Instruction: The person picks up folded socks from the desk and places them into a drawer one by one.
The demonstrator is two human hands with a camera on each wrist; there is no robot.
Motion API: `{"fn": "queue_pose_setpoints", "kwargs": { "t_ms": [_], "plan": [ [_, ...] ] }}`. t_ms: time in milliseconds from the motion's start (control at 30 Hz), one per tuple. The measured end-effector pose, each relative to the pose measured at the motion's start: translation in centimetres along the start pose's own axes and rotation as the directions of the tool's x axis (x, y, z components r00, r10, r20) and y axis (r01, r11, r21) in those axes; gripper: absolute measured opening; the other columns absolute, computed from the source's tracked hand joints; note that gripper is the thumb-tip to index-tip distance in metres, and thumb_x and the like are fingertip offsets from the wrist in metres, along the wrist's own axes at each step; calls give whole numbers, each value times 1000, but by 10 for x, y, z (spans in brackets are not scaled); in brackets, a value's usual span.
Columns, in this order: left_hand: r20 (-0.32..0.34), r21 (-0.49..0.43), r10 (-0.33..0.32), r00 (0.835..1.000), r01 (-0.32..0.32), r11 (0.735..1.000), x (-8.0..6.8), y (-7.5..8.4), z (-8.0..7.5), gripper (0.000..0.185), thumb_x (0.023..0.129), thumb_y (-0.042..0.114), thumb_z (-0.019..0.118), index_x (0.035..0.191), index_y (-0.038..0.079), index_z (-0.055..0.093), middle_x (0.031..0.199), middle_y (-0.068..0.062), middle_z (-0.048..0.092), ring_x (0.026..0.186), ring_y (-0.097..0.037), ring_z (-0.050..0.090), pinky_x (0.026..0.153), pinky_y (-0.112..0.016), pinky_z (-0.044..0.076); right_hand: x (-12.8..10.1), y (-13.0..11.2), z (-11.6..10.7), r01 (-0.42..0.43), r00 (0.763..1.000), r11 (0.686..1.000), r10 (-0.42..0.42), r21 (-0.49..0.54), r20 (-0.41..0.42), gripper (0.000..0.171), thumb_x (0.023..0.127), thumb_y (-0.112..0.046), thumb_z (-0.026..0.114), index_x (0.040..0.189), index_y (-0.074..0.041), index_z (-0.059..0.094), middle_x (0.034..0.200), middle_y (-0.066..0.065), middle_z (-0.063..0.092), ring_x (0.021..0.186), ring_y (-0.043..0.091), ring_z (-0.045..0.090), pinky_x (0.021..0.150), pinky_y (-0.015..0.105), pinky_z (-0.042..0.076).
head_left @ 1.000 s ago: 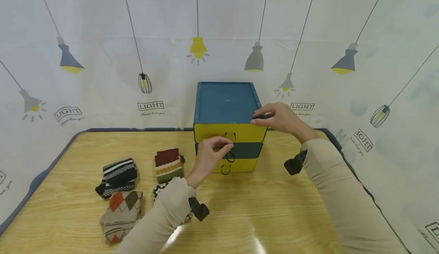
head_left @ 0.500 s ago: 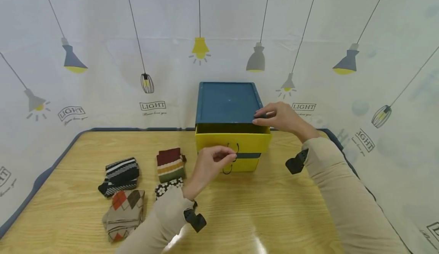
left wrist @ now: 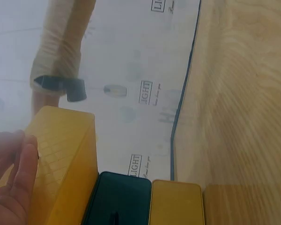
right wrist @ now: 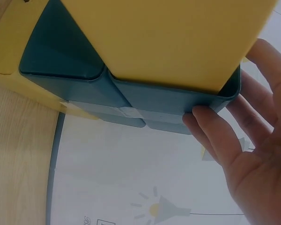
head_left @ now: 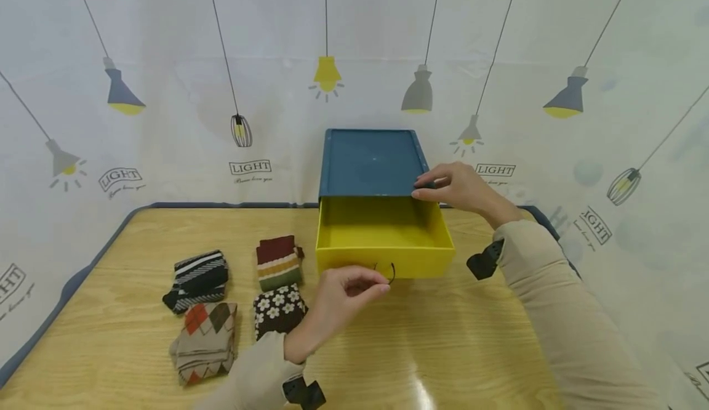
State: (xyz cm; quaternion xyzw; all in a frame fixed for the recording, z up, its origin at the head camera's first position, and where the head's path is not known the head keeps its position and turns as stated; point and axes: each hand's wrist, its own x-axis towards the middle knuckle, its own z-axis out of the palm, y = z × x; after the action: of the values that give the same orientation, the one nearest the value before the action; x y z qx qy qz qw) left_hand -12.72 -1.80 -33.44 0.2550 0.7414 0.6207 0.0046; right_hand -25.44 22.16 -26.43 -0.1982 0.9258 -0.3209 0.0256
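A small chest of stacked drawers with a blue top [head_left: 373, 160] stands at the back of the table. Its top yellow drawer [head_left: 354, 262] is pulled well out, showing its yellow inside. My left hand [head_left: 332, 305] pinches the black cord handle [head_left: 393, 273] on that drawer's front; the left wrist view shows the thumb and fingers [left wrist: 25, 168] at the drawer front. With thumb and fingers, my right hand [head_left: 462, 188] holds the chest's front right top corner. In the right wrist view the thumb [right wrist: 210, 126] presses the blue side wall.
Left of the chest lie folded socks: a maroon striped pair [head_left: 279, 263], a black flowered pair [head_left: 279, 308], a black-and-white striped pair [head_left: 199, 279] and an argyle pair [head_left: 206, 342]. A dark green drawer [left wrist: 119, 199] and a lower yellow drawer [left wrist: 177, 201] sit beneath. Behind hangs a lamp-printed cloth [head_left: 183, 77].
The top drawer has slid out toward me from fully closed, its cord handle pinched by my left hand, which moved back and down. My right hand stays at the chest's corner.
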Motion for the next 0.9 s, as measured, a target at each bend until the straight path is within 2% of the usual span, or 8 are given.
{"fn": "queue_pose_setpoints", "kwargs": {
  "t_ms": [167,333,467,900],
  "plan": [
    [18,-26,-11,1000,12,1000,-12,4,3,11,81,6,63,89,2,68,82,-7,66,66,-9,60,60,-27,50,1,1,0,2,1000,1000,-2,-5,4,37,82,-29,63,109,-4,63,118,16,52,103,36,53,78,43,47],
    [13,-39,4,1000,-3,999,-20,7,5,10,80,6,64,88,1,68,82,-6,66,66,-13,60,58,-25,50,1,2,0,-3,1000,1000,2,3,7,37,82,-30,64,109,-5,63,118,15,52,104,36,52,79,43,47],
    [9,-46,16,1000,-15,999,-26,6,8,10,80,6,65,87,-1,68,82,-7,66,66,-11,60,58,-25,50,2,2,1,-10,1000,1000,10,3,9,38,81,-31,64,109,-5,63,119,15,52,105,36,52,79,43,47],
    [21,-16,26,999,-26,1000,-32,1,11,8,80,3,64,87,1,67,83,-9,66,70,-8,61,61,-25,51,2,2,2,-10,1000,1000,10,-2,8,39,82,-32,63,110,-5,62,120,15,52,105,35,52,80,43,46]
  ]
}}
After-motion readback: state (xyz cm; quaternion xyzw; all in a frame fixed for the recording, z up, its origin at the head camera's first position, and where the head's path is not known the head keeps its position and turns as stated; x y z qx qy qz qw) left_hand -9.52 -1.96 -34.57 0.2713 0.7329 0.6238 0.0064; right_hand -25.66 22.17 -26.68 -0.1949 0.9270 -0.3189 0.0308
